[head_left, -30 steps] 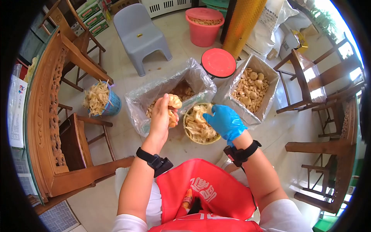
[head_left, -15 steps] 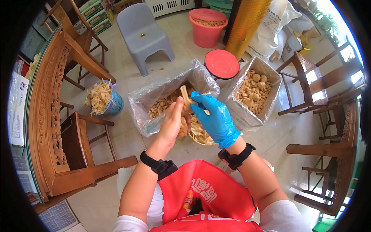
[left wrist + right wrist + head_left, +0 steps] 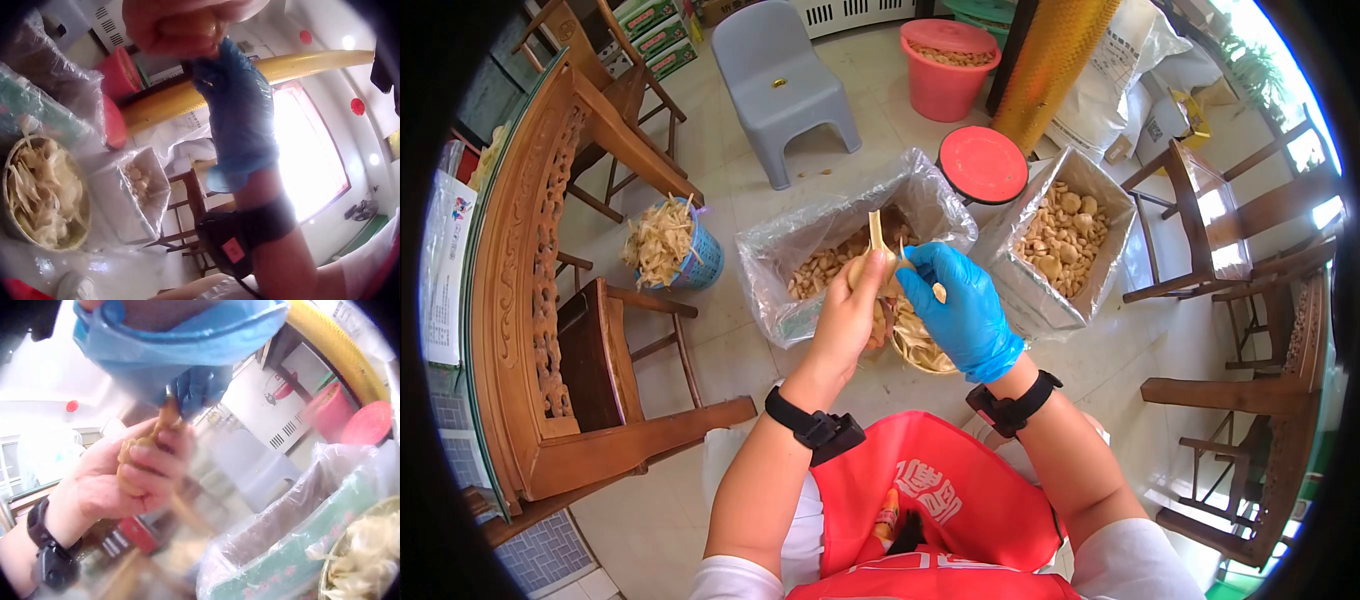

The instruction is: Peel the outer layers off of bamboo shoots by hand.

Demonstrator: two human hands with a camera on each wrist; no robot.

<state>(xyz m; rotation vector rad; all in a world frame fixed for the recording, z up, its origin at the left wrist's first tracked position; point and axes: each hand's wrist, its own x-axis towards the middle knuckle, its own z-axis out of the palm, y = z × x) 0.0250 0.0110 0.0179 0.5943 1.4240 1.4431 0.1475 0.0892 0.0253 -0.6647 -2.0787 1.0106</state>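
In the head view my bare left hand (image 3: 847, 315) grips a pale tan garlic bulb (image 3: 878, 252), its stem standing up past the thumb. More brownish bulbs sit within the curled fingers, seen in the right wrist view as a lumpy garlic bulb (image 3: 131, 464). My right hand (image 3: 962, 312), in a blue glove, meets the bulb with thumb and fingertips pinched at its side. A thin pale sliver rises by those fingertips, and a small tan piece (image 3: 940, 293) shows at the glove's palm side. Below the hands is a round basket (image 3: 87, 219) of papery garlic skins (image 3: 47, 187), partly hidden in the head view.
A plastic-lined box (image 3: 765, 250) holding cloves stands ahead. To its right is another lined box (image 3: 1115, 240) of cloves and bulbs. A blue bucket (image 3: 705, 265) of peelings stands left. Beyond are a red-topped stool (image 3: 983, 163), a grey chair (image 3: 785, 95) and a pink bucket (image 3: 945, 90).
The right hand has come from over the skins basket to the bulb in the left hand. The left hand has shifted right, and its bulb's stem now points upright.
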